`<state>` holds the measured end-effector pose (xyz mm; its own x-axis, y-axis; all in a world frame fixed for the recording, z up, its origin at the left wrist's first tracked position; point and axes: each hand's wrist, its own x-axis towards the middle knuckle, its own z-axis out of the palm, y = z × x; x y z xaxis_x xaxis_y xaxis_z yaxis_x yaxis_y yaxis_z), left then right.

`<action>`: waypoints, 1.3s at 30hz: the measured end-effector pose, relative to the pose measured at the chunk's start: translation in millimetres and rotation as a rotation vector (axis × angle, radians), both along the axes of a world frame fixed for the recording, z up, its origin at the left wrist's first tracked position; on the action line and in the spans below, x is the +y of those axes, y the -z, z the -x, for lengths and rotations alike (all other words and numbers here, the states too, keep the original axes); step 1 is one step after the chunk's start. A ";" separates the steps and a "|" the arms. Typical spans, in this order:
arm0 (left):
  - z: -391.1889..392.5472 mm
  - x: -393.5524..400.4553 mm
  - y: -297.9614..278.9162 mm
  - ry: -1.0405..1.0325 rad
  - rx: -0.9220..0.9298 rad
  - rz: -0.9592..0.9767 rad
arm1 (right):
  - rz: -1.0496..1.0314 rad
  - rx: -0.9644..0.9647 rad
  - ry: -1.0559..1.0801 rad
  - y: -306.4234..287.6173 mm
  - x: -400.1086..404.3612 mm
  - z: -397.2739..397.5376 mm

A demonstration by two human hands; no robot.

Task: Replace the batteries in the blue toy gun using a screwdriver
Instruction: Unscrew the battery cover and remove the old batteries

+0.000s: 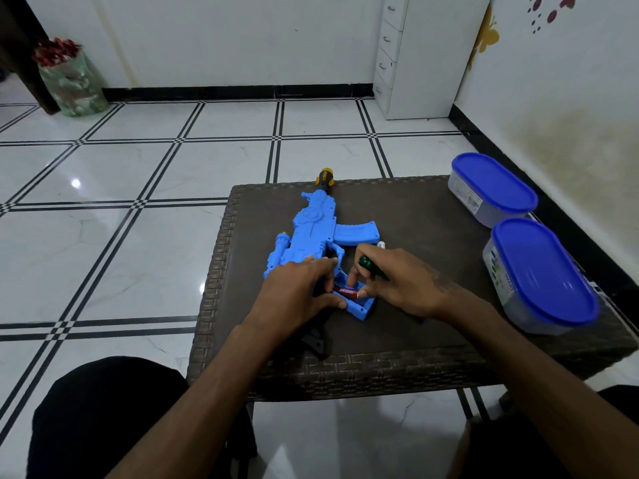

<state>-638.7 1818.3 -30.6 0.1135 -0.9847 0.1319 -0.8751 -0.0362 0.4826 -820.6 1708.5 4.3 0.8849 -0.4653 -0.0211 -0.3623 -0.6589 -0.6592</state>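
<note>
The blue toy gun (313,233) lies on the dark woven table (415,333), its yellow and black muzzle pointing away from me. Its battery compartment in the grip is uncovered, and a red battery (347,292) lies inside. My left hand (297,292) grips the gun around the grip and steadies it. My right hand (397,281) holds a green-handled screwdriver (371,267) curled in its fingers, while its fingertips touch the red battery. A black piece (316,342) lies on the table below my left hand; I cannot tell what it is.
Two clear plastic containers with blue lids (492,188) (543,274) stand along the table's right side. The table sits on a white tiled floor (138,202). A white drawer unit (425,57) stands against the far wall. My knees are at the bottom of the view.
</note>
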 end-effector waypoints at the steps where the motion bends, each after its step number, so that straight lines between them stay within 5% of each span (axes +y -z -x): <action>1: 0.1 -0.1 -0.5 -0.001 -0.005 0.003 | -0.008 -0.035 0.014 1.7 1.9 0.7; 15: 0.6 0.3 0.8 -0.004 0.039 0.002 | 0.057 -0.117 0.169 1.9 20.6 4.0; 18: 2.2 4.3 3.9 -0.002 -0.049 0.049 | 0.048 -0.237 0.358 -8.2 19.3 15.5; 21: 2.6 10.0 7.0 -0.227 -0.039 -0.001 | 0.099 -0.297 0.618 -12.0 5.6 33.1; 25: 2.5 12.6 10.4 -0.429 0.006 -0.137 | 0.198 -0.047 0.808 6.1 -16.9 44.7; 30: 8.0 10.0 12.4 -0.504 0.128 -0.056 | 0.318 0.244 0.744 19.7 -19.2 43.4; 34: 12.8 13.4 9.4 -0.520 0.135 0.039 | 0.358 0.270 0.724 17.7 -14.7 40.8; 39: 15.5 12.9 -9.3 -0.502 -0.065 0.201 | 0.401 0.192 0.731 11.3 -7.0 36.8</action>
<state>-654.2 1831.2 -21.3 0.5483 -0.7664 0.3346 -0.8025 -0.3695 0.4685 -857.4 1701.5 -7.0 0.3576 -0.9220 0.1482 -0.8687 -0.3867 -0.3096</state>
